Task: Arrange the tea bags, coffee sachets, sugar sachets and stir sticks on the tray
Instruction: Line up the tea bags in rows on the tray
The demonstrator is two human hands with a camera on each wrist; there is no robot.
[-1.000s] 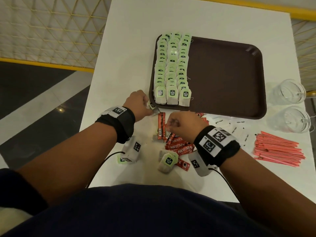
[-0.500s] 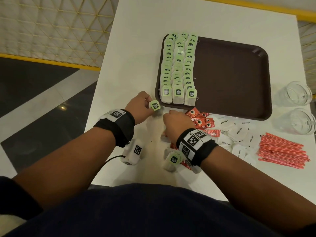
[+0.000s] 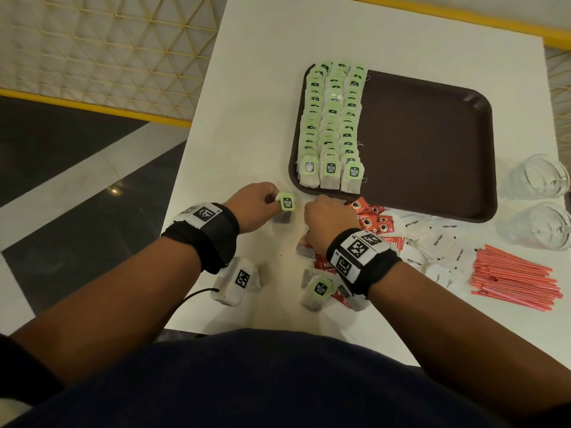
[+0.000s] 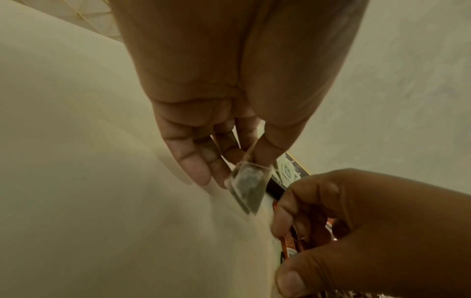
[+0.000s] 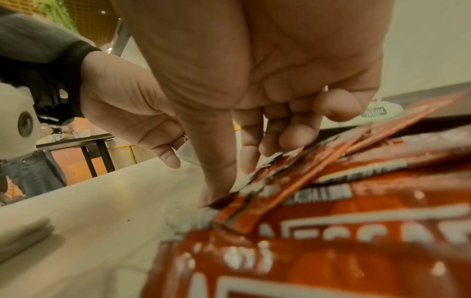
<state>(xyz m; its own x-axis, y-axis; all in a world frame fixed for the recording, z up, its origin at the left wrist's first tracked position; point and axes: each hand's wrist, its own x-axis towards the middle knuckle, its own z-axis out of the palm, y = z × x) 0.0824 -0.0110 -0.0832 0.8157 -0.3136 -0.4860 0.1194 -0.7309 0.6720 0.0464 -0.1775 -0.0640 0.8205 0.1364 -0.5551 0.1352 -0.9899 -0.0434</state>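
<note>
A brown tray [image 3: 432, 149] holds three tidy rows of green-tagged tea bags [image 3: 332, 118] along its left side. Just in front of the tray's near left corner, my left hand [image 3: 274, 199] pinches one tea bag [image 3: 286, 202] by its top; the bag [image 4: 248, 187] hangs from thumb and finger. My right hand [image 3: 312, 213] sits close beside it on the pile of red coffee sachets [image 3: 374, 220], thumb and curled fingers pinching one coffee sachet [image 5: 267, 193]. White sugar sachets [image 3: 432, 242] and red stir sticks [image 3: 513, 278] lie to the right on the table.
Two loose tea bags [image 3: 318, 290] lie near the table's front edge under my right wrist. Two clear glasses [image 3: 543, 177] [image 3: 540, 227] stand right of the tray. The table's left edge drops to a dark floor. The tray's right part is bare.
My right hand has moved left and away from me over the coffee sachets, uncovering the sugar sachets. The left hand has stayed put, and its tea bag's green tag now faces up.
</note>
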